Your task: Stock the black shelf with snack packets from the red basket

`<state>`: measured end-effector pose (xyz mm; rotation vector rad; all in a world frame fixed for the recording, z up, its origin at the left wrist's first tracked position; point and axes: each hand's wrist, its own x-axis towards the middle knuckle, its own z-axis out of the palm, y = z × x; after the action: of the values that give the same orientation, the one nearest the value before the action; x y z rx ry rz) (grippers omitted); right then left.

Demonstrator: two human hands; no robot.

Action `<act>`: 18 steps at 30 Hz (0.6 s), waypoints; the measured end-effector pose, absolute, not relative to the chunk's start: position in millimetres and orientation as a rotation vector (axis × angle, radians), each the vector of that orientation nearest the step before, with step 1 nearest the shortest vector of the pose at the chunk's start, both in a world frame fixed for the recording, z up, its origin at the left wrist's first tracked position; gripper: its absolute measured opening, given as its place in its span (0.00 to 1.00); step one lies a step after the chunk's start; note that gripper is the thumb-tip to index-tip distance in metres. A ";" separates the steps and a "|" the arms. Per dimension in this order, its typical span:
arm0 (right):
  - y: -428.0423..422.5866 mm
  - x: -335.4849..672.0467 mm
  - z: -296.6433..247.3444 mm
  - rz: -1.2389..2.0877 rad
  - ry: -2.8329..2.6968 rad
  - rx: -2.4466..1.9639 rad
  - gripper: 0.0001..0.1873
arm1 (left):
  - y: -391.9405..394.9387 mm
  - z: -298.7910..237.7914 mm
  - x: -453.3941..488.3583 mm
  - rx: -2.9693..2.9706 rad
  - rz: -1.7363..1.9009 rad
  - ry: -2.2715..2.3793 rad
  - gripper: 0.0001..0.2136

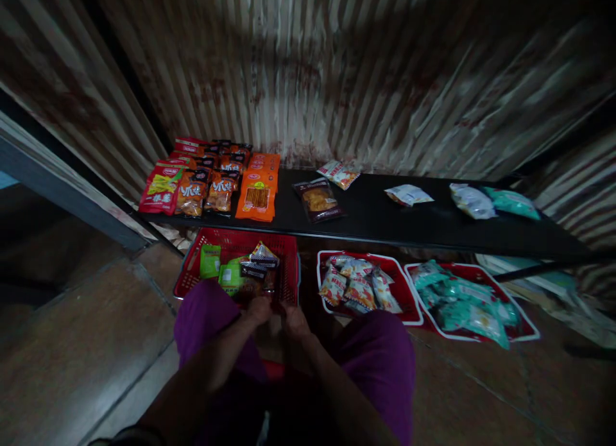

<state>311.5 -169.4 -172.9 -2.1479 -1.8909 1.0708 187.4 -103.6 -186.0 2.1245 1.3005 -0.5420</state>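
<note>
My left hand (260,310) is at the near side of a red basket (192,266), just below the brown snack packets (270,280) inside it. Its fingers look curled, but what they hold is lost in shadow. Close by on the right, my right hand (294,320) is at the basket's near right corner, also with fingers bent in and their grip too dark to make out. Green packets (231,276) and a yellow-patterned packet (264,252) lie in the same basket. My knees in purple trousers hide part of its near side.
Above the baskets runs a black shelf (370,218). It bears red bags (161,188), orange packets (257,189), a brown snack bag (318,200) and a teal bag (513,203). To the right stand baskets of white-orange bags (359,292) and teal packs (474,311). Behind is corrugated sheeting (298,67).
</note>
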 end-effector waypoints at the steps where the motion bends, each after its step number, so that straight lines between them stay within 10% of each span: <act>1: -173.5 308.9 -172.0 1.035 -1.876 -2.130 0.22 | -107.6 -181.1 184.1 2.155 -0.538 1.302 0.15; 18: -189.9 337.8 -135.7 0.828 -1.741 -2.081 0.19 | -119.1 -135.3 185.9 2.274 -0.453 1.363 0.13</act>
<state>337.8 -189.9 -135.7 -2.0811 -1.7411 0.8279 185.9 -119.1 -135.3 2.2739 1.3631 -0.4534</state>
